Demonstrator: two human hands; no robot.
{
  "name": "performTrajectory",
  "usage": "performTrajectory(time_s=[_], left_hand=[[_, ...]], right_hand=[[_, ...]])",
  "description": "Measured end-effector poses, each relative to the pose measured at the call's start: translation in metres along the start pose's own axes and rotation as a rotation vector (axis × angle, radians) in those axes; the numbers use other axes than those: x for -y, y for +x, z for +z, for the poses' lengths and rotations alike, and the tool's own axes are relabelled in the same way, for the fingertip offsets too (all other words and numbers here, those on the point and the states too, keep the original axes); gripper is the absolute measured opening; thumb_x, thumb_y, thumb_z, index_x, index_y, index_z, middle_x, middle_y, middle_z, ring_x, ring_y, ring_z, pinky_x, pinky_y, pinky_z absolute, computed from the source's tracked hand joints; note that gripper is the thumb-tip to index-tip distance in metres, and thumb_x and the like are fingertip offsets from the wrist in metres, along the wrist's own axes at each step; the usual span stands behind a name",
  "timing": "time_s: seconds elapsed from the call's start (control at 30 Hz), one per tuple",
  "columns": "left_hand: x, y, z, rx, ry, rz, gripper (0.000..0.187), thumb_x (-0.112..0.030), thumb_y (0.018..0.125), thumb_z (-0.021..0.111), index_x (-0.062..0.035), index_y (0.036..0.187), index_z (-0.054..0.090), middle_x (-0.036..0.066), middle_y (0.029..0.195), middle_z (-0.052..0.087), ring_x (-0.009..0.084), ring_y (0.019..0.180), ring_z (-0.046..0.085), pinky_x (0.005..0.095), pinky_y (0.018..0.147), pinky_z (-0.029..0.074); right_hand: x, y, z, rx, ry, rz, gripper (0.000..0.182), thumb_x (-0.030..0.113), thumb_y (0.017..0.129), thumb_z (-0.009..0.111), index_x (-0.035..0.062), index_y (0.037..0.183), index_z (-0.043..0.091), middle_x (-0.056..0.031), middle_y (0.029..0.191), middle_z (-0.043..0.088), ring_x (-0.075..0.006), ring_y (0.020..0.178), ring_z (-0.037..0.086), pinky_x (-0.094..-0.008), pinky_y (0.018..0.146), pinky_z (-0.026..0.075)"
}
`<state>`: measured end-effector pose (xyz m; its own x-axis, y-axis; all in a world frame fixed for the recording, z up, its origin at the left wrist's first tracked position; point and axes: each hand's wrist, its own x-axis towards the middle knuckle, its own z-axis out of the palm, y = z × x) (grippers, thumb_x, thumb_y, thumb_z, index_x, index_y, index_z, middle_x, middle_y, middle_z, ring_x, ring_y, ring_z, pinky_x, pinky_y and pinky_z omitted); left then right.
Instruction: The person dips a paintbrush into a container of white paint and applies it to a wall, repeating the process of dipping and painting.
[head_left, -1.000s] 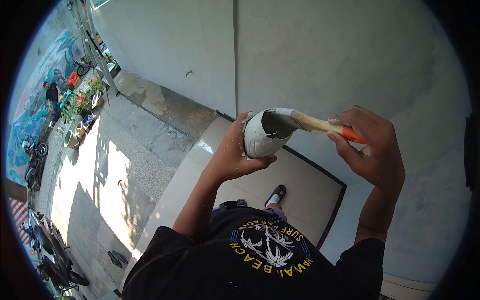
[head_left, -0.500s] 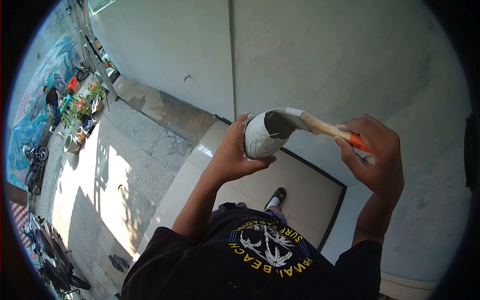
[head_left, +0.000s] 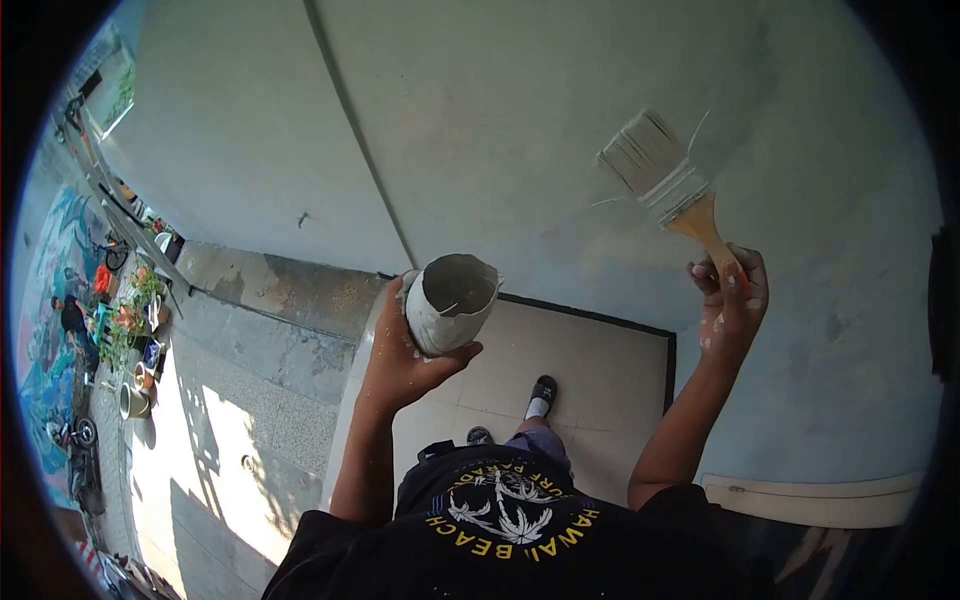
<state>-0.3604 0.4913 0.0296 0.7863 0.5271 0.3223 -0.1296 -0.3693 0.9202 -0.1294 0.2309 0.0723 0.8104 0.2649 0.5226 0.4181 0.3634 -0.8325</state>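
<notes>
My left hand (head_left: 408, 350) is wrapped round a paint-smeared white cup (head_left: 450, 320), its open mouth tipped toward me. Grey-white paint coats the cup's inside and rim. On the right, my right hand (head_left: 735, 300) grips a paintbrush (head_left: 690, 190) by its wooden handle, bristles pointing up and to the left. Pale paint covers the bristles, and a few stray ones stick out sideways. The brush is apart from the cup, in front of the pale wall (head_left: 540, 130). Flecks of paint dot the fingers of my right hand.
A dark strip (head_left: 360, 130) runs down the wall, and a small tap (head_left: 304, 219) juts out left of it. My feet stand on a tiled floor (head_left: 610, 370). Potted plants (head_left: 130, 320), a ladder (head_left: 110, 190), a motorcycle (head_left: 80, 450) and a person (head_left: 75, 325) are at far left.
The brush has come out of the cup and moved up and right, bristles now raised toward the wall. The cup has shifted left and lower in view, which has also turned.
</notes>
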Motion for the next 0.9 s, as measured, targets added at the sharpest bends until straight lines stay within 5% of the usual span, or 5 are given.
performTrajectory(time_s=[0.17, 0.33, 0.4, 0.6, 0.9], left_hand=[[0.013, 0.020, 0.030, 0.101, 0.034, -0.063, 0.080, -0.017, 0.062, 0.084, 0.0002, 0.125, 0.039, 0.016, 0.111, 0.060, 0.0239, 0.104, 0.060, 0.0358, 0.089, 0.048], [0.026, 0.049, 0.073, 0.238, 0.046, -0.122, 0.079, -0.015, 0.062, 0.084, -0.0008, 0.125, 0.039, 0.015, 0.115, 0.058, 0.0236, 0.106, 0.059, 0.0358, 0.091, 0.047], [0.037, 0.064, 0.088, 0.302, 0.031, -0.141, 0.082, -0.015, 0.062, 0.085, -0.0016, 0.127, 0.037, 0.015, 0.116, 0.057, 0.0232, 0.108, 0.058, 0.0353, 0.091, 0.047], [0.073, 0.108, 0.139, 0.374, -0.007, -0.270, 0.089, -0.014, 0.060, 0.087, -0.0025, 0.130, 0.032, 0.013, 0.119, 0.053, 0.0223, 0.108, 0.057, 0.0349, 0.090, 0.048], [0.092, 0.185, 0.225, 0.466, 0.108, -0.356, 0.088, -0.015, 0.059, 0.088, -0.0022, 0.128, 0.036, 0.012, 0.116, 0.054, 0.0210, 0.106, 0.057, 0.0346, 0.088, 0.048]], right_hand=[[-0.094, -0.066, -0.057, 0.090, 0.236, 0.627, 0.031, 0.014, 0.092, 0.058, -0.0056, 0.114, 0.051, -0.0122, 0.093, 0.062, -0.0184, 0.081, 0.065, -0.0346, 0.079, 0.056], [-0.215, -0.160, -0.083, -0.121, 0.283, 0.916, 0.035, 0.011, 0.089, 0.054, -0.0039, 0.120, 0.046, -0.0104, 0.089, 0.060, -0.0192, 0.076, 0.064, -0.0368, 0.080, 0.055], [-0.262, -0.188, -0.099, -0.260, 0.266, 1.010, 0.029, 0.013, 0.091, 0.050, -0.0014, 0.116, 0.046, -0.0089, 0.082, 0.058, -0.0172, 0.069, 0.061, -0.0341, 0.070, 0.055], [-0.354, -0.167, -0.145, -0.384, -0.078, 1.074, 0.022, 0.023, 0.098, 0.042, 0.0036, 0.096, 0.051, -0.0028, 0.065, 0.052, -0.0112, 0.048, 0.048, -0.0276, 0.043, 0.042], [-0.424, 0.027, -0.221, -0.416, -0.424, 0.701, 0.022, 0.022, 0.098, 0.050, 0.0025, 0.093, 0.058, 0.0014, 0.061, 0.051, -0.0068, 0.049, 0.046, -0.0258, 0.044, 0.037]])
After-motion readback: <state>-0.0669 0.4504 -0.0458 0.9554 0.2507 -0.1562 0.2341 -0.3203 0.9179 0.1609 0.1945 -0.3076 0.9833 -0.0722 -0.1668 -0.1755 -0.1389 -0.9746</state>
